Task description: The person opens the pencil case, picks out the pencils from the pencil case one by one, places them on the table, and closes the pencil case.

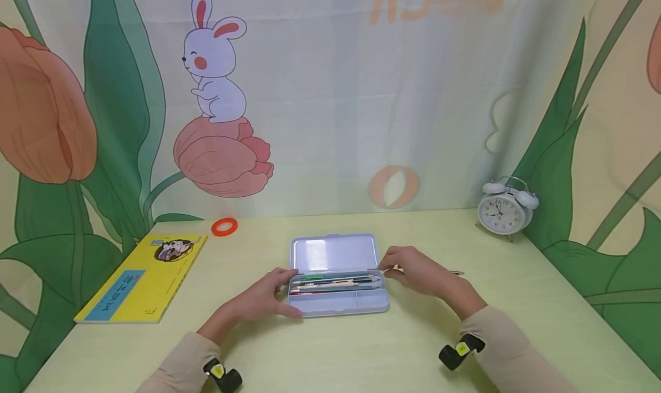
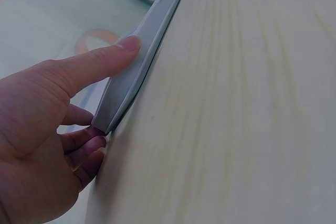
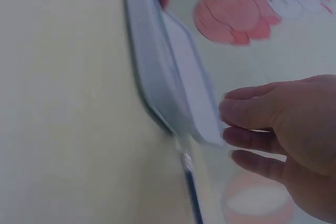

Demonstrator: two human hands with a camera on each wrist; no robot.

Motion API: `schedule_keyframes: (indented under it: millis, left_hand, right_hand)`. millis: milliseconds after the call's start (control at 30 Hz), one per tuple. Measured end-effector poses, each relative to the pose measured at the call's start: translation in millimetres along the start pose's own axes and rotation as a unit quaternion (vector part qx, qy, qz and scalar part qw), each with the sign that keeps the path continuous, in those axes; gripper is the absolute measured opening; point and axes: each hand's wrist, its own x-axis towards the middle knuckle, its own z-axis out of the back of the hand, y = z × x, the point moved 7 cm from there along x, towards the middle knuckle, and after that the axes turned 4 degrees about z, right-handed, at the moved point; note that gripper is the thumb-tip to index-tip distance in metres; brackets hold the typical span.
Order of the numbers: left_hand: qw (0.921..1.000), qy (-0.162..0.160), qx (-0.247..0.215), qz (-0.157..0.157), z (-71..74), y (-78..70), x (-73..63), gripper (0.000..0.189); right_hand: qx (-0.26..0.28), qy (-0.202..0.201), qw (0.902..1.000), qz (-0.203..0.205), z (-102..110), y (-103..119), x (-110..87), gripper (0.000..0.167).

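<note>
Left hand (image 1: 263, 296) grips the open pencil case (image 1: 324, 307); right hand (image 1: 413, 269) at its lid (image 1: 334, 255), can't tell if pinching. Blue label (image 1: 115, 295) on yellow book (image 1: 160, 281): dark script, unreadable from here.

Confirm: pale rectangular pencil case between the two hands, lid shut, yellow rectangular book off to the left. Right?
One error: the lid of the pale rectangular pencil case is open, not shut; the head view shows it tipped back, with thin mixed-colour pencils inside. The rest holds: the case sits between the left hand and right hand, yellow rectangular book off to the left.
</note>
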Motion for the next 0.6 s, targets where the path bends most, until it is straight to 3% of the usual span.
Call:
schedule_keyframes:
  millis: [133, 233, 600]
  left_hand:
    - [1.0000, 0.001, 0.001, 0.001, -0.5, 0.3, 0.0, 0.100]
    - [1.0000, 0.003, 0.000, 0.002, -0.9, 0.9, 0.0, 0.100]
    - [1.0000, 0.003, 0.003, 0.003, -0.1, 0.4, 0.1, 0.098]
  right_hand:
    - [-0.006, 0.022, 0.9996, 0.014, -20, 20, 11.2, 0.014]
    - [-0.009, 0.031, 0.9995, -0.004, -30, 26, 17.1, 0.013]
    - [0.001, 0.047, 0.9974, -0.055, -43, 21, 27.6, 0.013]
